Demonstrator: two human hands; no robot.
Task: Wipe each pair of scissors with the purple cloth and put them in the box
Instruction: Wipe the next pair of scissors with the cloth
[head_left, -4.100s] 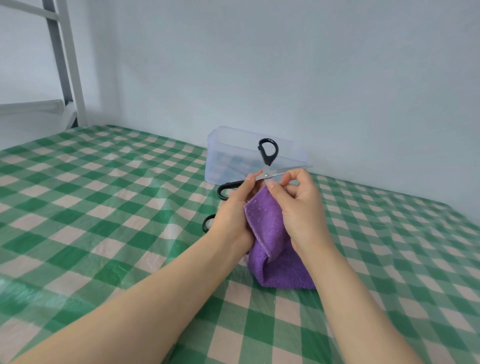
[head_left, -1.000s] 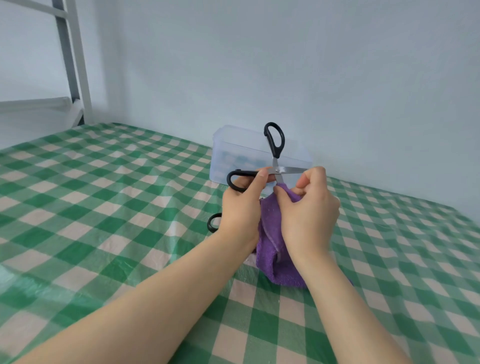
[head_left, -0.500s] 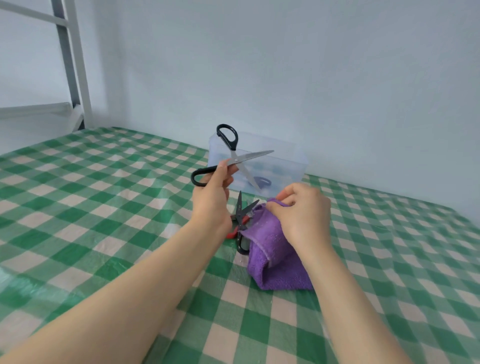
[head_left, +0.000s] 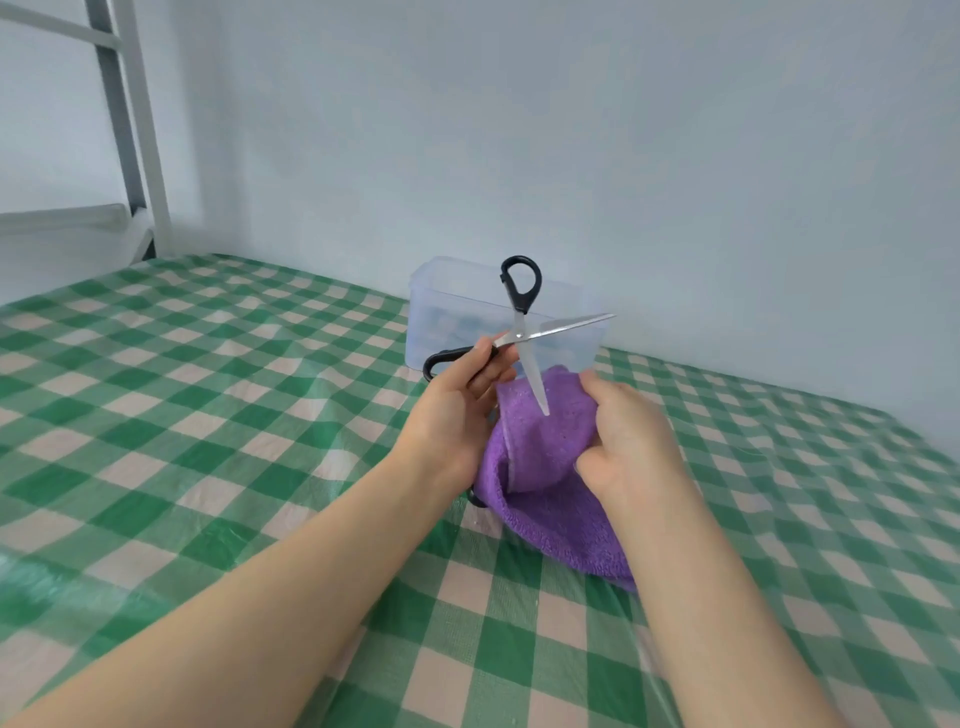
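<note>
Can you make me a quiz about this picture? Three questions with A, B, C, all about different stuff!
1. Where is the clear box? A) past the left hand and right hand, by the wall B) on the floor C) on a chair
2. What colour are the scissors' handles? A) red B) black C) yellow
3. How are the blades? A) shut B) snapped C) spread open
Answers: 1A, it stands beyond both hands; 2B, both loops are black; 3C, they cross like an X by the purple cloth.
</note>
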